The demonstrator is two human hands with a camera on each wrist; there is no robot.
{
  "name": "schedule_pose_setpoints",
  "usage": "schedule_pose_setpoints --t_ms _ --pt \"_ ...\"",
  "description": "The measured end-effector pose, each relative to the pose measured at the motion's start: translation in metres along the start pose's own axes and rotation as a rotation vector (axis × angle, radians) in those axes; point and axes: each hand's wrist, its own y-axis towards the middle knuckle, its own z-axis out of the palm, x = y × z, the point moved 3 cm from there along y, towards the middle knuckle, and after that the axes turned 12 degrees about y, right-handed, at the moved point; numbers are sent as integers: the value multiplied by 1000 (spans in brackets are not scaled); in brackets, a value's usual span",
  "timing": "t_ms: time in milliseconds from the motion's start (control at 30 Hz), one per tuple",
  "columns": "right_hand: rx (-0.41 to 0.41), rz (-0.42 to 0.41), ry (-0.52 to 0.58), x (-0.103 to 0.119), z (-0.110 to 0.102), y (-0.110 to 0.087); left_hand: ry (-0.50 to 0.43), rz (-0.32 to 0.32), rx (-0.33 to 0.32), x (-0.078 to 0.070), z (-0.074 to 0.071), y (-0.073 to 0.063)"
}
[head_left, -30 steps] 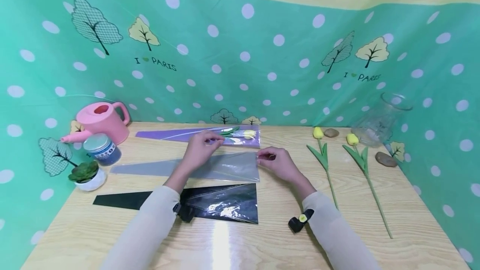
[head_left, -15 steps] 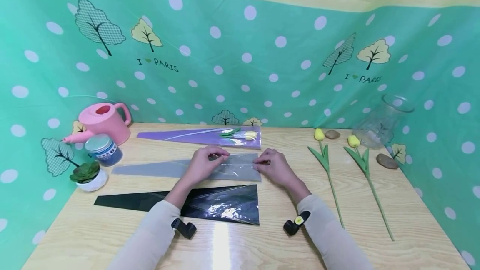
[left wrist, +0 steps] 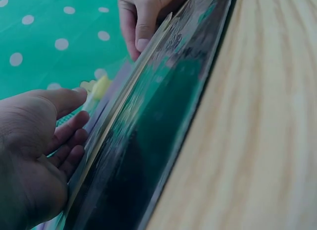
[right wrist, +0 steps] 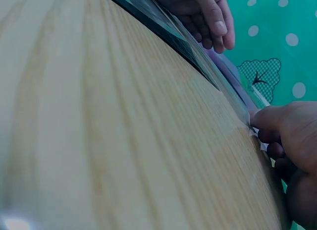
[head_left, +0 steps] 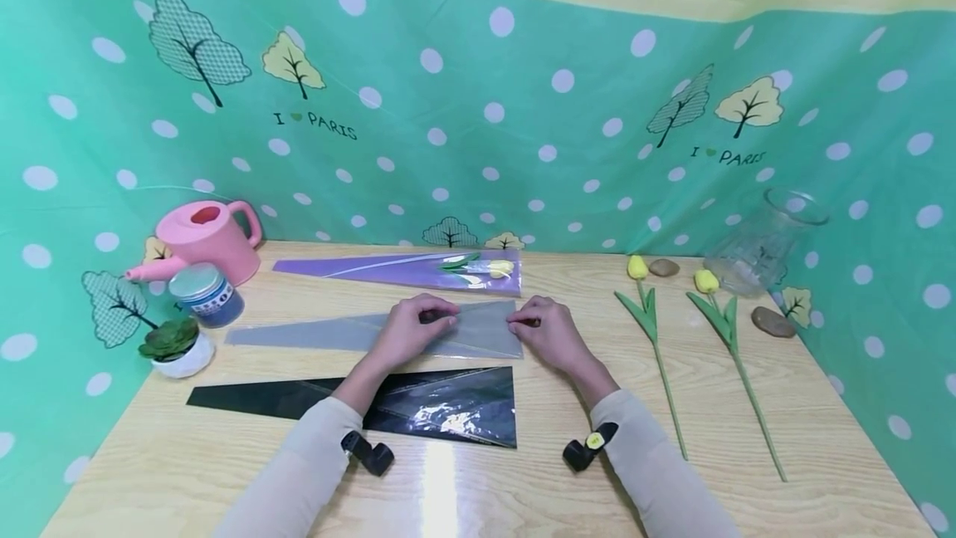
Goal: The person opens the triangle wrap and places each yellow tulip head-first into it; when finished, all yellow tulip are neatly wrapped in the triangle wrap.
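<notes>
A grey tapered flower sleeve (head_left: 478,332) lies across the middle of the table, its wide end to the right. My right hand (head_left: 551,335) pinches the edge of that wide end between thumb and curled fingers. Over the sleeve's middle is my left hand (head_left: 409,330); the left wrist view shows its thumb apart from its loosely bent fingers, with nothing between them. Behind lies a purple sleeve (head_left: 373,271) with a pale yellow tulip (head_left: 500,270) in it. Nearer to me is a black sleeve (head_left: 448,401), partly covered by my left forearm.
Two yellow tulips (head_left: 660,359) (head_left: 737,359) lie on the right, with two brown stones (head_left: 664,268) (head_left: 773,322) and a clear glass vase (head_left: 750,251) behind. On the left stand a pink watering can (head_left: 217,249), a blue jar (head_left: 217,305) and a potted succulent (head_left: 175,345). A patterned cloth (head_left: 478,123) hangs behind.
My left hand has come down from the purple sleeve's near edge to over the grey sleeve. My right hand has shifted slightly left along the grey sleeve's end.
</notes>
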Motion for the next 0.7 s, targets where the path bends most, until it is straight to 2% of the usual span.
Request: schedule_pose_setpoints --t_ms 367,700 --pt "2 -13 0 -3 0 1 4 -11 1 1 0 0" --pt "39 -34 -126 0 5 -1 11 -15 1 -1 0 -2"
